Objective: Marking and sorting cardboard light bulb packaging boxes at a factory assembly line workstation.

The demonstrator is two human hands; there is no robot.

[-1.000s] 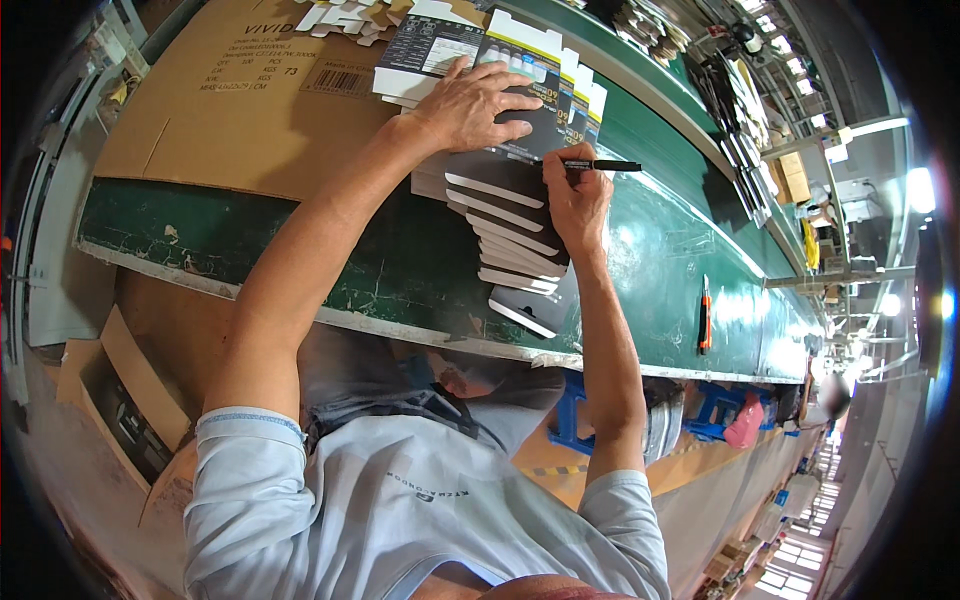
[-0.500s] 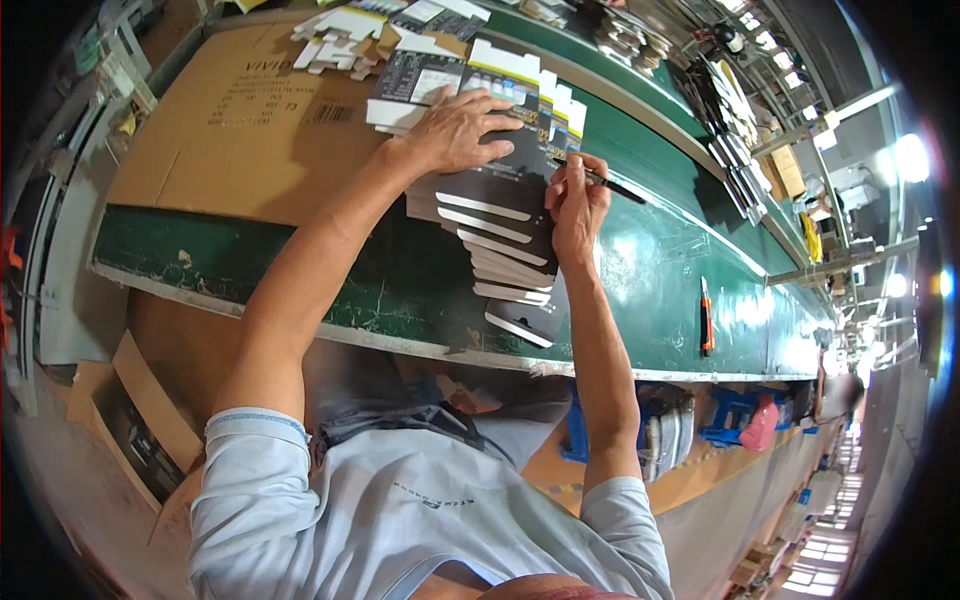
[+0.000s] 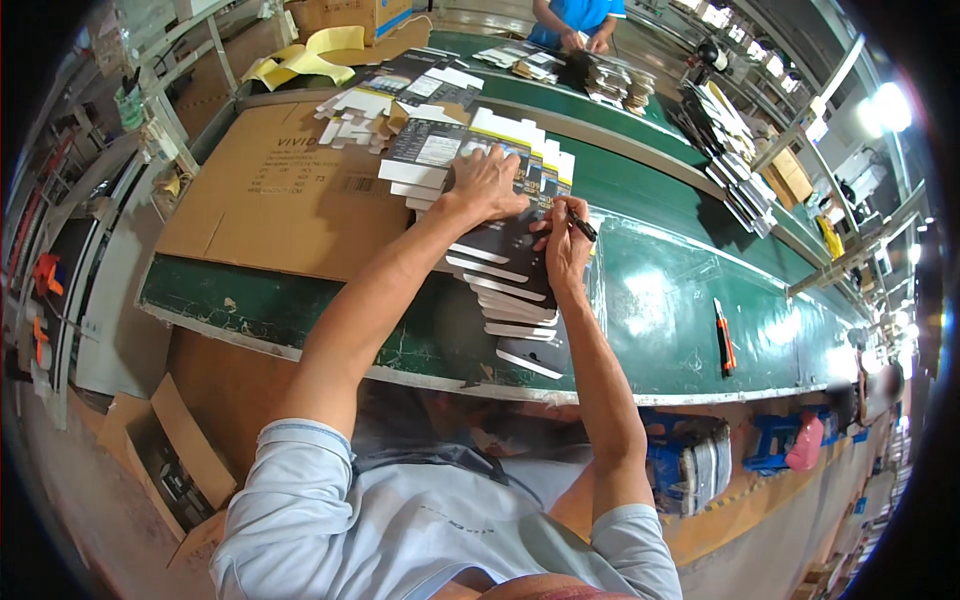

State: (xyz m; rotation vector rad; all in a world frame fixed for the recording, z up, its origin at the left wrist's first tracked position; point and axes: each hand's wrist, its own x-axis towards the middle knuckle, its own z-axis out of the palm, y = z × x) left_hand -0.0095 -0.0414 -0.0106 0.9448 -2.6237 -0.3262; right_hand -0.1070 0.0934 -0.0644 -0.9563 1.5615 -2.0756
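A fanned stack of flat black printed cartons [image 3: 497, 243] lies on the green worktable [image 3: 650, 290], with white flaps showing at the far end and pale edges at the near end. My left hand [image 3: 488, 185] rests on top of the stack, fingers spread and holding nothing. Close beside it, at the right edge of the cartons, my right hand [image 3: 566, 245] grips a black marker pen [image 3: 583, 228]. The pen's tip is hidden by the fingers. More flat cartons [image 3: 375, 100] lie behind and to the left, partly on a large brown cardboard sheet [image 3: 260, 220].
An orange utility knife [image 3: 724, 340] lies on the table at the right. Piles of flat cartons [image 3: 735, 170] stand farther back. Across the table is a co-worker in blue [image 3: 580, 18], hands at other cartons. An open brown box [image 3: 165, 460] sits below, at left.
The view has shifted, bringing the co-worker into sight. My left hand has slid a little across the stack. The marker pen has turned in my right hand and now points more downward at its outer end.
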